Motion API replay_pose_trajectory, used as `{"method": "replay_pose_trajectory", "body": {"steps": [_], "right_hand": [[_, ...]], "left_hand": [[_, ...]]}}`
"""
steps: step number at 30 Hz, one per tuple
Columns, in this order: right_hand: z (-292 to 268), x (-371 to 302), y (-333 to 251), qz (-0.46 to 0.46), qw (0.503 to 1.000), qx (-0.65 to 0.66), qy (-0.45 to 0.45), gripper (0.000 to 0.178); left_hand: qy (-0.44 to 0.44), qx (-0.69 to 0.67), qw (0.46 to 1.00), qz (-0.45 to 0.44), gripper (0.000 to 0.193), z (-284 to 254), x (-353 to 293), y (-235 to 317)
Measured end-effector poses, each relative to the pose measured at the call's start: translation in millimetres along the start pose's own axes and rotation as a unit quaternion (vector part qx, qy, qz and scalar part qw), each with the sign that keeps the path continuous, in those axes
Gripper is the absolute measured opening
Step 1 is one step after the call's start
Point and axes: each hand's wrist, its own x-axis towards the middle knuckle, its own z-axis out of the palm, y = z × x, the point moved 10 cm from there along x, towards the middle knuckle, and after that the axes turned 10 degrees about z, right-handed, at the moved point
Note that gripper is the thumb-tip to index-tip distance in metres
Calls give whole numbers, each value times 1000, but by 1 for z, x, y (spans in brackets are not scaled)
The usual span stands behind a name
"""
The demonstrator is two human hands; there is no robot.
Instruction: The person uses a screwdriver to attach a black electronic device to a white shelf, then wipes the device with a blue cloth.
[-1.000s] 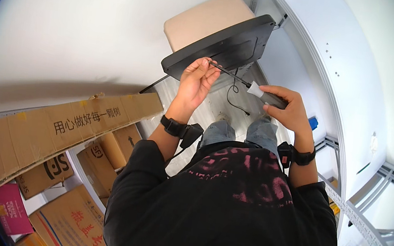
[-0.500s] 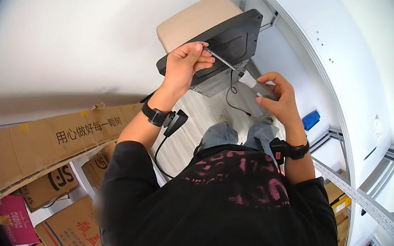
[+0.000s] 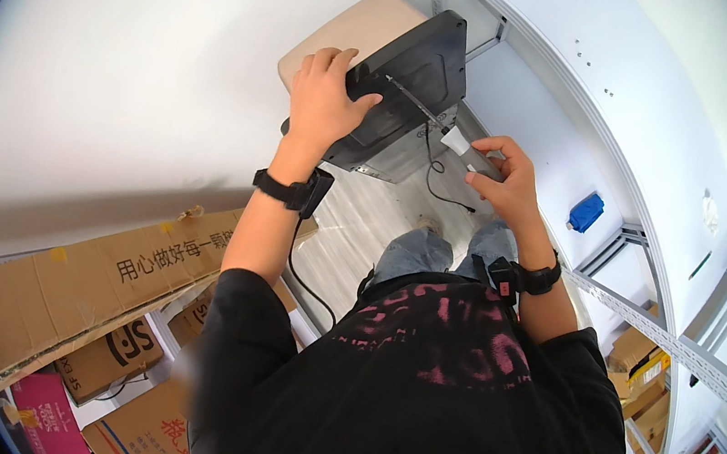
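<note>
A beige padded block (image 3: pixel 353 28) with a black plastic underside (image 3: pixel 412 68), which looks like a seat, stands tilted on its edge against the wall. My left hand (image 3: pixel 327 98) grips its near upper edge, fingers over the beige side and thumb on the black face. Held in my right hand (image 3: pixel 507 182) is a grey-and-white electric screwdriver (image 3: pixel 459 141) with a long thin metal bit (image 3: pixel 412 100). The bit points up and left at the black underside. Whether its tip touches the plastic I cannot tell.
A black cable (image 3: pixel 434 167) lies on the grey floor below the seat. At left, a long cardboard box (image 3: pixel 81 282) tops a shelf of more cartons (image 3: pixel 112 359). White metal shelving (image 3: pixel 614 141) curves along the right, with a blue object (image 3: pixel 586 212) on it.
My left hand has let go of the bit's tip and taken hold of the seat's edge. The screwdriver stays in my right hand, its bit now against the black face in view.
</note>
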Motion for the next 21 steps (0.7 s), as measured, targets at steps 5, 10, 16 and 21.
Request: {"method": "replay_pose_trajectory", "body": {"steps": [5, 10, 16, 21], "right_hand": [[12, 6, 6, -17, 1000, -16, 9, 34], [16, 11, 7, -18, 999, -30, 30, 32], [23, 16, 11, 13, 999, -31, 25, 31], [27, 19, 6, -21, 999, -29, 28, 35]], "left_hand": [[-15, 23, 999, -21, 48, 20, -10, -13], [25, 9, 1000, -8, 46, 22, -14, -15], [28, 13, 999, -16, 44, 20, -16, -15], [28, 15, 999, -25, 44, 19, -14, -16]]}}
